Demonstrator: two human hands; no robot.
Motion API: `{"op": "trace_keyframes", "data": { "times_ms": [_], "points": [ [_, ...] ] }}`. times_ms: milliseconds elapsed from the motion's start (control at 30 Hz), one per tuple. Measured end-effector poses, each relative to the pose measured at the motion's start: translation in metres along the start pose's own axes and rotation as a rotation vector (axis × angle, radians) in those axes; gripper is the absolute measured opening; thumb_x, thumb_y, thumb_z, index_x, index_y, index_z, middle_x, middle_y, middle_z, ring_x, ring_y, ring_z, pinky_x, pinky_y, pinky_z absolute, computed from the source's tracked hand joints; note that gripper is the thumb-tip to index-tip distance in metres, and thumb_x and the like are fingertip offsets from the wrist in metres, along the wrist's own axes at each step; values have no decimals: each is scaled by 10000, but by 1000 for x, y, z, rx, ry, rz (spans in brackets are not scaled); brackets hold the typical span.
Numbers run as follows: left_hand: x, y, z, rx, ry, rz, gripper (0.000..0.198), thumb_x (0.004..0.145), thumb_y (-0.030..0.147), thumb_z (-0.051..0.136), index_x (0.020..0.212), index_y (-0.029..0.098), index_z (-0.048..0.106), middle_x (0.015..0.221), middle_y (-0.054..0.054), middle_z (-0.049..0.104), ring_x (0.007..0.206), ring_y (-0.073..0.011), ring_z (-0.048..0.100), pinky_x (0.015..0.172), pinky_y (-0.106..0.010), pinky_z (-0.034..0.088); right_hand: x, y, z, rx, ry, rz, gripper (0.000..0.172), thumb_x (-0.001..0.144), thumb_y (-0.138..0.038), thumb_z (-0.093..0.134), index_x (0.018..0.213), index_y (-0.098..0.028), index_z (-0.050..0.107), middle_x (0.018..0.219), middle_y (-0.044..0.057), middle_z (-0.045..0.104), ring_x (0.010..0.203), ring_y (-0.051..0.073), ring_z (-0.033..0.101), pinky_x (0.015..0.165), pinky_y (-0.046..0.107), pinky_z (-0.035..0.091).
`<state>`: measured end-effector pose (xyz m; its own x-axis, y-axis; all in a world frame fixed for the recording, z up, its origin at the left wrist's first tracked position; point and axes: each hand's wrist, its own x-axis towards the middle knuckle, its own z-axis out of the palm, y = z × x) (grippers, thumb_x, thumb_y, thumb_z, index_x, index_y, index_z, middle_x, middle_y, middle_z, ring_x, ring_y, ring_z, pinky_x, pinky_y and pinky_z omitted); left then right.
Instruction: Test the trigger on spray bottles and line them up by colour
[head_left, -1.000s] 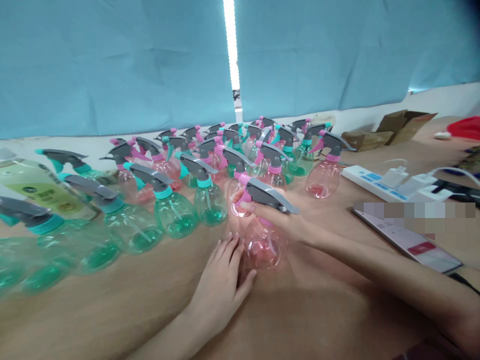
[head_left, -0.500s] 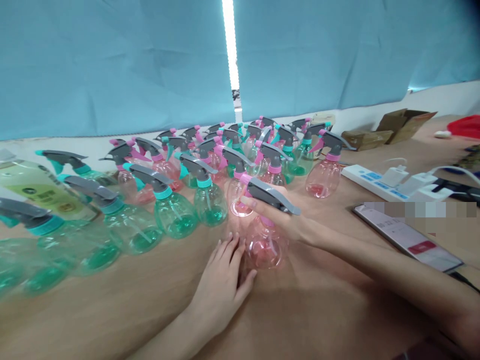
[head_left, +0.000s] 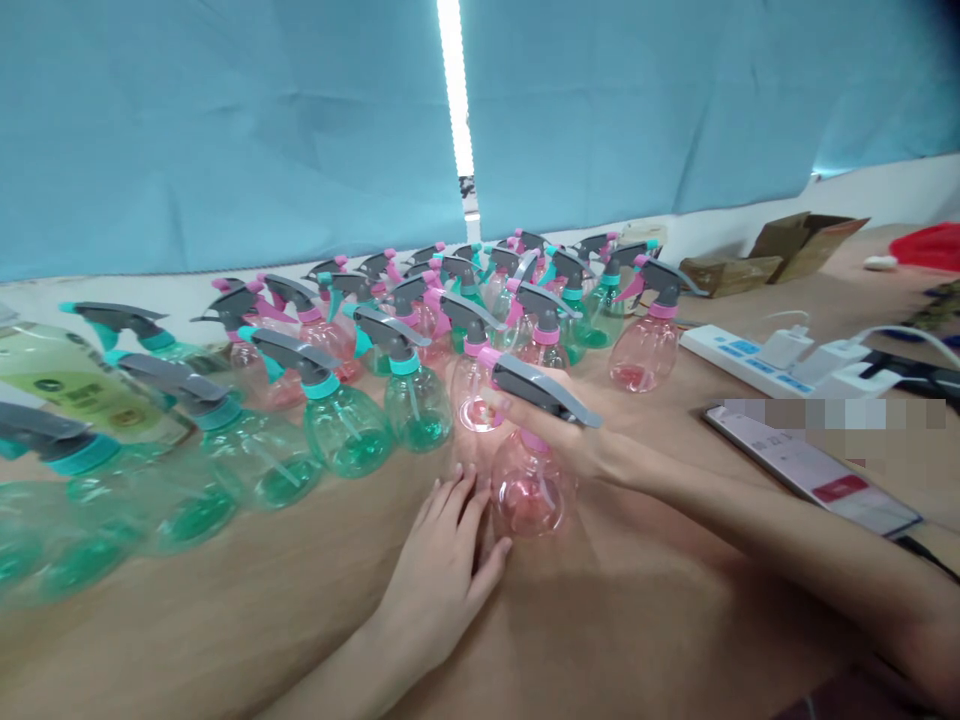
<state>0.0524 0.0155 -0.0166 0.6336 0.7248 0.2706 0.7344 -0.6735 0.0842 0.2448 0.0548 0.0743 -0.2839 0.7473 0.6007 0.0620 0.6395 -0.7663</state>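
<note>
- A row of teal-collared spray bottles (head_left: 345, 432) is standing on the tan tabletop (head_left: 225, 630), beside a labelled plastic bottle (head_left: 67, 385) at the far left.
- The left hand (head_left: 439, 575) is resting open with its fingers slightly spread, its thumb reaching the lower left of the pink spray bottle.
- The pink spray bottle (head_left: 529, 490) is standing upright between the hands, its clear pink body showing a thin inner tube beneath a grey trigger head (head_left: 540, 390).
- The right hand (head_left: 577, 442) is curling around the bottle's neck just under that head.
- A white power strip (head_left: 750, 355) is lying further right, near a partly pixelated flat card (head_left: 814, 475), while cardboard boxes (head_left: 795, 248) are sitting beyond it.
</note>
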Motion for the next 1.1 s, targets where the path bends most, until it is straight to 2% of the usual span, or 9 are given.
{"op": "trace_keyframes", "data": {
  "times_ms": [200,367,733,1100],
  "points": [
    [-1,-1,1,-7,4,4,413,969,381,479,1284,118,523,1416,-182,516,1342,-331,440,1097,-551,356,0,-2,-1,-6,2,23,390,890,-395,586,645,-216,341,650,-53,302,600,99,289,570,269,280],
    [-1,-1,1,-26,18,5,408,975,394,458,1278,128,524,1406,-183,526,1336,-335,448,1093,-549,361,-2,5,1,78,10,56,261,872,-324,608,708,-213,438,694,-47,374,635,102,354,600,264,330],
    [-1,0,2,-28,17,6,417,971,388,467,1273,108,527,1391,-194,535,1334,-338,449,1089,-557,365,-6,11,1,16,14,68,162,879,-379,602,834,-223,602,712,-23,501,702,137,468,669,292,417],
    [-2,-1,1,-36,37,12,385,969,373,474,1280,150,517,1399,-175,534,1331,-330,457,1085,-551,367,-5,8,1,67,23,116,198,856,-339,632,746,-209,531,692,-39,452,669,120,429,661,283,405]
  ]
}}
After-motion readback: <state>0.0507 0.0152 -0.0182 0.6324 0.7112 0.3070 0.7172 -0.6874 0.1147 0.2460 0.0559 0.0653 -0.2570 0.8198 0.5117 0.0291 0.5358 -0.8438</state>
